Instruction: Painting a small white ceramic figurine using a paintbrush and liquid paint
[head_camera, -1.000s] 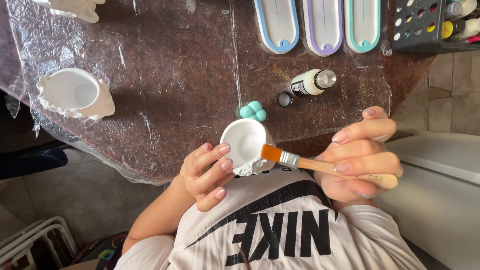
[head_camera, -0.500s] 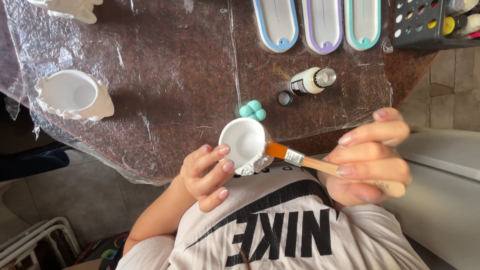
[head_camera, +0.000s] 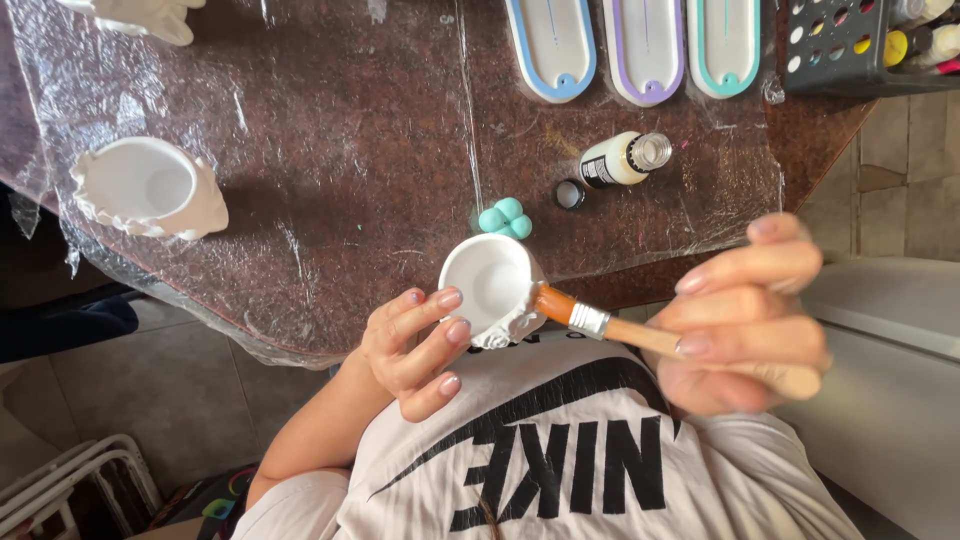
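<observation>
Left hand (head_camera: 415, 345) grips the small white pot (head_camera: 490, 285); right hand (head_camera: 745, 320) clenches the brush (head_camera: 620, 328), bristles touching the pot's rim. Pot looks entirely white, painting barely begun.

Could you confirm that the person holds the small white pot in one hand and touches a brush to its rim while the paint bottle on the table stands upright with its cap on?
Not quite: in the head view the paint bottle lies on its side, uncapped, its black cap beside it. The left hand holds the white pot; the brush touches its rim.
</observation>
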